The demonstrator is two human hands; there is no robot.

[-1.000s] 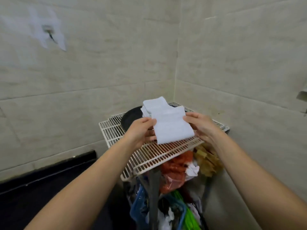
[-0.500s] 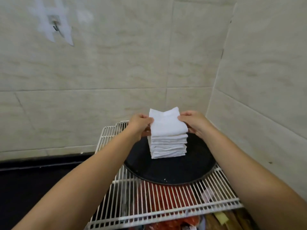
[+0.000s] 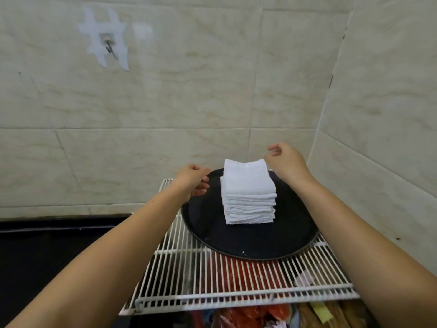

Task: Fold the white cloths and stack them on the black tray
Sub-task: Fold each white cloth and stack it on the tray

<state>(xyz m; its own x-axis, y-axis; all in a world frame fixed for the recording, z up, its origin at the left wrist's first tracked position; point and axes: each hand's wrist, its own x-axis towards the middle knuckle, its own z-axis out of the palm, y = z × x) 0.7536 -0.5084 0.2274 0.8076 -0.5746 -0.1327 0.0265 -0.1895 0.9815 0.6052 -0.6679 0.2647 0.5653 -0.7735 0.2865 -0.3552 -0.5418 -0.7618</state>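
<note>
**White cloths stacked on one black tray, both hands off**

White terry made up the single stack of folded cloths (image 3: 248, 194), which stood slightly left of centre on the one round black tray (image 3: 255, 242). About eight or nine layers showed along its near edge, though the exact number could not be told where the folds ran together. The top cloth lay flat and square with the ones beneath.

Two hands were in view, one on each side of the stack and neither holding anything. The left hand (image 3: 192, 182) hung just beside the stack's left face, its fingers loosely curled and apart from the cloth. The right hand (image 3: 285, 163) hovered at the stack's far right corner, fingers relaxed and spread a little; whether a fingertip touched the top cloth could not be told.

The tray sat on one white wire rack shelf (image 3: 212, 282), towards its back. Red plastic bags (image 3: 246, 314) showed through and below the wires. The rack stood in a corner of two beige marbled tiled walls (image 3: 189, 102); one small hook (image 3: 107, 45) was fixed to the left wall amid white smears. A dark floor (image 3: 47, 252) lay at the left.
</note>
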